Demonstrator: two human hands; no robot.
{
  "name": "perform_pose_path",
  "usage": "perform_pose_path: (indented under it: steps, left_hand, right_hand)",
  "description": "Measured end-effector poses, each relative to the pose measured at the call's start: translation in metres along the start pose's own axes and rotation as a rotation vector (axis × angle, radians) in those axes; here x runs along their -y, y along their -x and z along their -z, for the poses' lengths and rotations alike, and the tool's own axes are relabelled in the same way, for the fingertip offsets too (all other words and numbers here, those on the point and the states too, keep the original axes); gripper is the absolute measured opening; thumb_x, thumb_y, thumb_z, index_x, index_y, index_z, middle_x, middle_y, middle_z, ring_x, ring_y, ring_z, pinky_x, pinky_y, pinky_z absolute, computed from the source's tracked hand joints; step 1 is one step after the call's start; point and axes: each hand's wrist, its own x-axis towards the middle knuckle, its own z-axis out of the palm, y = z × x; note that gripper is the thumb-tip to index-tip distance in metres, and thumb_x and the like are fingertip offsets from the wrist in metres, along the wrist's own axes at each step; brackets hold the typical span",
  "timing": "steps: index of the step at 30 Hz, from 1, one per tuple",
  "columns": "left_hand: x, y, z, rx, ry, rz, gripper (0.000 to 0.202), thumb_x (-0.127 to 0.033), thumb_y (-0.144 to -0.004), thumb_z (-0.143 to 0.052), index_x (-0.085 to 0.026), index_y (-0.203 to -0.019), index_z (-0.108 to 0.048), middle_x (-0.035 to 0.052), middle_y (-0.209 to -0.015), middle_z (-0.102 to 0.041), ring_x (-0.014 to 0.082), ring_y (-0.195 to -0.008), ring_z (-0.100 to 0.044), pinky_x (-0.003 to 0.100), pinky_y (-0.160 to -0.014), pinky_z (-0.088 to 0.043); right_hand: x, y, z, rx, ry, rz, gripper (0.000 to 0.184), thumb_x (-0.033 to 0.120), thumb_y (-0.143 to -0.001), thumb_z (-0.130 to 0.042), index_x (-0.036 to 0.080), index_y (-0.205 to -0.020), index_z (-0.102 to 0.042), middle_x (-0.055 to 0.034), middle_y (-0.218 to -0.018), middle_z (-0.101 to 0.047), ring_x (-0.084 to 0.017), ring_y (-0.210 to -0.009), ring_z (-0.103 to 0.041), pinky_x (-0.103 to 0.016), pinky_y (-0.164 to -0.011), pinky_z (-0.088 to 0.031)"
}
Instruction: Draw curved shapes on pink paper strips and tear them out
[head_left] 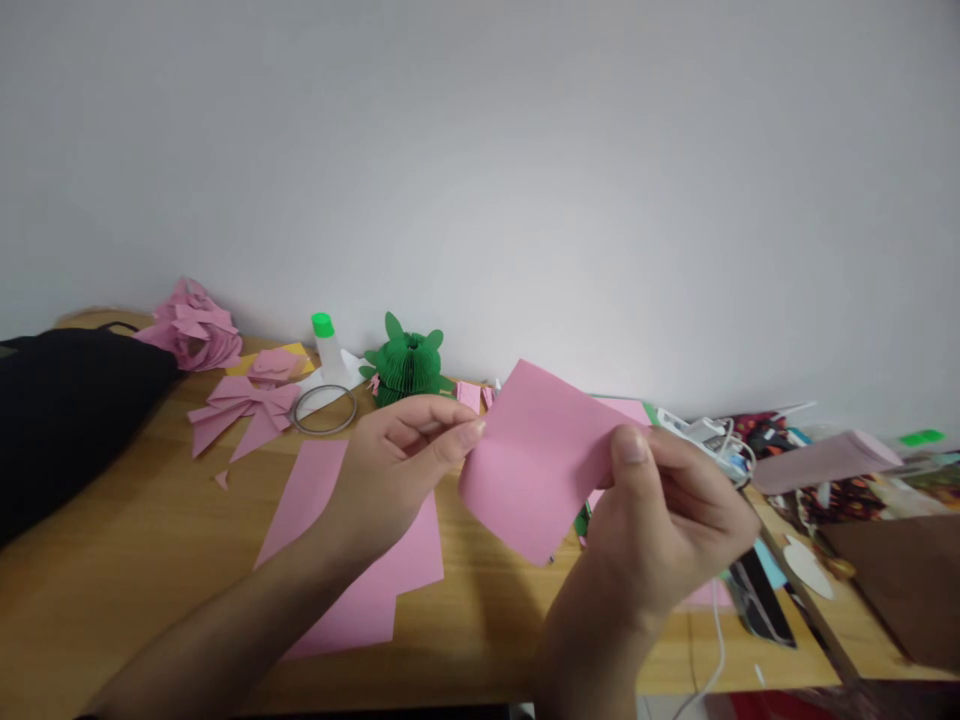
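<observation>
I hold a pink paper square [536, 455] up above the wooden table [127, 560]. My left hand [397, 465] pinches its left edge between thumb and fingers. Its right edge is gripped by my right hand [667, 525], thumb on the front. The paper curves slightly between the two hands. Beneath them a larger pink paper sheet [360, 560] lies flat on the table.
At the back stand a glue bottle with a green cap [327, 350], a green paper ornament [407, 366], a pink paper bow [244, 405], a pink folded flower [193, 328] and a wire ring [324, 410]. A black bag [67, 410] lies left. Cables and clutter [780, 460] crowd the right.
</observation>
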Motion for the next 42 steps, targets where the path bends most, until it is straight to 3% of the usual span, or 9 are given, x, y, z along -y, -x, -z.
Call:
perform_pose_path:
  steps: [6, 14, 17, 24, 29, 33, 35, 42]
  left_hand:
    - [-0.005, 0.001, 0.0, -0.047, -0.053, -0.079, 0.002, -0.023, -0.075, -0.073, -0.022, -0.073, -0.072, -0.0011, -0.07, -0.073, 0.0129, -0.062, -0.065, 0.022, -0.057, -0.054]
    - [-0.032, 0.002, 0.005, 0.008, -0.095, -0.221, 0.011, -0.014, -0.078, -0.068, -0.022, -0.071, -0.071, -0.0019, -0.075, -0.075, 0.0118, -0.068, -0.068, 0.02, -0.065, -0.057]
    - [-0.044, -0.006, 0.012, 0.066, -0.17, -0.224, 0.01, -0.017, -0.077, -0.068, -0.022, -0.068, -0.071, -0.0021, -0.066, -0.071, 0.0112, -0.06, -0.064, 0.018, -0.058, -0.054]
    - [-0.057, -0.038, 0.035, 0.376, -0.355, -0.15, 0.013, -0.028, -0.077, -0.068, -0.022, -0.068, -0.074, -0.0021, -0.053, -0.064, 0.0101, -0.043, -0.054, 0.016, -0.039, -0.04]
    - [-0.063, -0.044, 0.038, 0.558, -0.47, -0.095, 0.014, -0.026, -0.074, -0.066, -0.023, -0.062, -0.073, -0.0038, -0.047, -0.06, 0.0105, -0.037, -0.05, 0.017, -0.036, -0.035]
    - [-0.07, -0.038, 0.028, 0.636, -0.579, 0.037, 0.017, -0.018, -0.072, -0.066, -0.02, -0.056, -0.073, -0.0029, -0.048, -0.06, 0.0104, -0.039, -0.05, 0.018, -0.036, -0.029]
    - [-0.071, -0.034, 0.024, 0.656, -0.601, 0.062, 0.019, -0.015, -0.073, -0.064, -0.019, -0.056, -0.072, -0.0029, -0.05, -0.06, 0.0094, -0.042, -0.049, 0.017, -0.038, -0.029]
    - [-0.07, -0.029, 0.021, 0.855, -0.691, -0.079, 0.021, -0.013, -0.079, -0.053, -0.015, -0.064, -0.067, -0.0053, -0.055, -0.053, 0.0064, -0.049, -0.041, 0.021, -0.047, -0.029]
  right_hand:
    - [-0.001, 0.002, -0.004, -0.047, -0.054, 0.099, 0.018, 0.027, -0.084, -0.069, 0.023, -0.067, -0.068, 0.0062, -0.048, -0.047, -0.008, -0.043, -0.04, -0.025, -0.043, -0.031]
    - [0.005, 0.002, 0.0, 0.021, -0.134, 0.121, 0.01, 0.023, -0.085, -0.067, 0.022, -0.075, -0.069, 0.0045, -0.054, -0.057, -0.01, -0.045, -0.048, -0.027, -0.044, -0.037]
    - [0.005, -0.001, 0.006, 0.14, -0.168, 0.108, 0.011, 0.019, -0.086, -0.065, 0.022, -0.077, -0.068, 0.0037, -0.055, -0.058, -0.011, -0.046, -0.05, -0.026, -0.044, -0.039]
    - [0.003, -0.009, 0.03, 0.577, -0.133, 0.015, 0.015, 0.009, -0.084, -0.063, 0.02, -0.073, -0.064, 0.0037, -0.059, -0.059, -0.009, -0.051, -0.051, -0.024, -0.048, -0.042]
    - [0.011, -0.027, 0.03, 0.969, -0.147, -0.299, 0.011, 0.02, -0.083, -0.063, 0.018, -0.072, -0.065, 0.0043, -0.057, -0.058, -0.008, -0.049, -0.05, -0.021, -0.046, -0.043]
    - [0.021, -0.041, 0.013, 1.07, -0.083, -0.467, 0.011, 0.027, -0.08, -0.069, 0.017, -0.082, -0.072, 0.0019, -0.066, -0.065, -0.008, -0.056, -0.054, -0.02, -0.048, -0.043]
    - [0.027, -0.045, 0.005, 1.14, -0.038, -0.478, 0.008, 0.023, -0.078, -0.07, 0.017, -0.075, -0.072, 0.002, -0.065, -0.066, -0.007, -0.056, -0.053, -0.018, -0.048, -0.041]
    - [0.041, -0.053, -0.005, 1.347, 0.11, -0.47, 0.01, 0.018, -0.076, -0.068, 0.015, -0.067, -0.068, 0.0017, -0.06, -0.061, -0.007, -0.054, -0.051, -0.019, -0.048, -0.038]
